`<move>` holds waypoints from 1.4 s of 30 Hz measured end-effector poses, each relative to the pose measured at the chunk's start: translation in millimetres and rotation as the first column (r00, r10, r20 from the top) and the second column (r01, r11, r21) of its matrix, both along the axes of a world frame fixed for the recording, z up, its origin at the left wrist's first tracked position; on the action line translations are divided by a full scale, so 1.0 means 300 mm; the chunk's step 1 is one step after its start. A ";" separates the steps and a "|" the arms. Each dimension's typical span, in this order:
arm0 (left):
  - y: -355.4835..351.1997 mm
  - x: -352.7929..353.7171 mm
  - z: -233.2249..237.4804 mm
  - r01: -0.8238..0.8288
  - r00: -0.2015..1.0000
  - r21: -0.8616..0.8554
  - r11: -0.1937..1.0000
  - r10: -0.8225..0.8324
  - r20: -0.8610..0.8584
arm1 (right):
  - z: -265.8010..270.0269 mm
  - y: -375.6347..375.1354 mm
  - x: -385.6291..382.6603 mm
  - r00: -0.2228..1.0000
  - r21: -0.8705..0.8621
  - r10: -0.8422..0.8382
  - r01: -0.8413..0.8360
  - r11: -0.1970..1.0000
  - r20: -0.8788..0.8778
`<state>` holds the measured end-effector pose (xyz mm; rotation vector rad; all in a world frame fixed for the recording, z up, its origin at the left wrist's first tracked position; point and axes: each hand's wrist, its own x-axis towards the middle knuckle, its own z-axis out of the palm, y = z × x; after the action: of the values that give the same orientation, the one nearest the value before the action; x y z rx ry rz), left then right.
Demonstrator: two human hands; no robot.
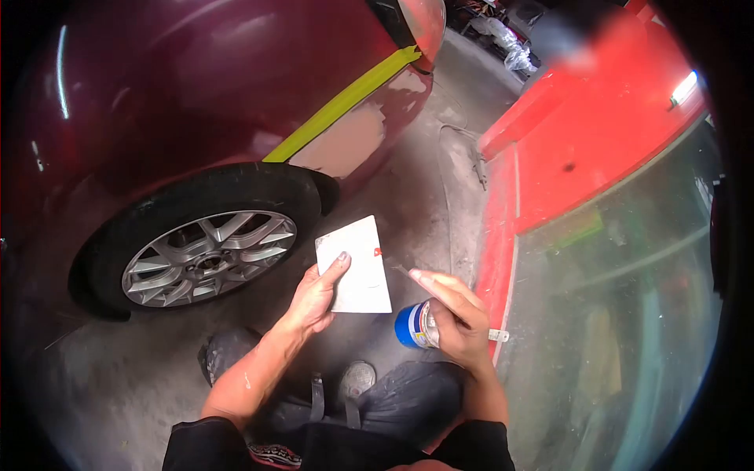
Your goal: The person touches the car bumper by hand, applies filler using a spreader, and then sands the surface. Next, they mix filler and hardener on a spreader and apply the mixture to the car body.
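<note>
My left hand is closed on a flat white board, its thumb lying across the face. A small red mark shows on the board's right edge, and its upper left corner is smudged. To the right, my right hand grips a small can with a blue end and a white, printed side. The can is tilted, its blue end toward the left. A thin, flat tool also sticks out from this hand on the right; most of it is hidden by the fingers.
A dark red car with a wheel stands at left. Yellow-green tape borders a beige patch on its body. At right are a red panel and glass. A round lid-like disc lies between my legs.
</note>
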<state>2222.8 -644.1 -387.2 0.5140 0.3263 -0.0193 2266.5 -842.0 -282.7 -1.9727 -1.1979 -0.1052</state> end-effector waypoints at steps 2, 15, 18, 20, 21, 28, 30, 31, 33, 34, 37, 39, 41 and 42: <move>-0.011 -0.013 -0.027 0.028 0.998 0.218 0.976 -0.038 0.042 | -0.038 -0.018 0.015 0.958 -0.174 -0.136 0.183 0.968 0.254; -0.045 -0.009 -0.067 -0.276 0.948 0.763 0.585 0.296 0.116 | -0.246 -0.049 -0.072 0.953 -0.567 0.177 -0.006 0.824 0.247; 0.027 -0.016 0.018 -0.352 0.932 0.529 0.772 0.344 0.118 | -0.240 -0.097 -0.078 0.992 -0.540 0.091 -0.031 0.841 0.085; 0.056 -0.016 0.025 -0.286 0.958 0.258 0.923 0.283 0.050 | -0.183 -0.087 -0.063 0.996 -0.313 0.002 0.026 0.949 0.088; 0.057 -0.018 0.022 -0.212 0.977 0.094 0.973 0.213 0.003 | -0.159 -0.074 -0.056 0.994 -0.159 -0.032 0.049 0.986 0.106; 0.023 -0.041 -0.015 -0.072 0.989 -0.030 0.997 0.075 0.128 | -0.187 0.092 -0.099 0.987 -0.154 -0.158 0.160 0.975 0.029; 0.035 -0.038 -0.037 -0.099 0.985 0.050 0.994 0.091 0.147 | -0.207 0.040 -0.067 0.955 -0.452 -0.144 0.251 0.856 0.258; 0.038 -0.039 -0.029 -0.145 0.981 0.109 0.984 0.128 0.148 | -0.219 0.013 -0.049 0.922 -0.562 -0.111 0.319 0.764 0.371; 0.035 -0.043 -0.019 -0.213 0.972 0.233 0.949 0.183 0.145 | -0.209 0.008 -0.035 0.926 -0.447 -0.220 0.345 0.826 0.307; 0.036 -0.042 -0.027 -0.217 0.973 0.309 0.926 0.181 0.143 | -0.193 -0.003 -0.033 0.908 -0.359 -0.276 0.383 0.851 0.314; 0.037 -0.059 -0.061 -0.192 0.981 0.528 0.827 0.154 0.116 | -0.157 0.054 -0.088 0.884 -0.358 -0.258 0.403 0.842 0.389; 0.025 -0.052 -0.038 -0.276 0.961 0.548 0.790 0.230 0.152 | -0.200 0.101 -0.138 0.926 -0.526 -0.093 0.287 0.801 0.365; 0.027 -0.050 -0.027 -0.301 0.954 0.564 0.769 0.256 0.159 | -0.135 0.095 -0.112 0.867 -0.518 -0.080 0.365 0.774 0.492; 0.031 -0.058 -0.028 -0.272 0.962 0.578 0.769 0.235 0.140 | -0.105 0.097 -0.104 0.844 -0.465 -0.153 0.424 0.777 0.514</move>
<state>2205.3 -634.9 -395.6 1.0930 0.3400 0.3767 2235.2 -812.8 -314.2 -2.7809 -1.2867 -0.4405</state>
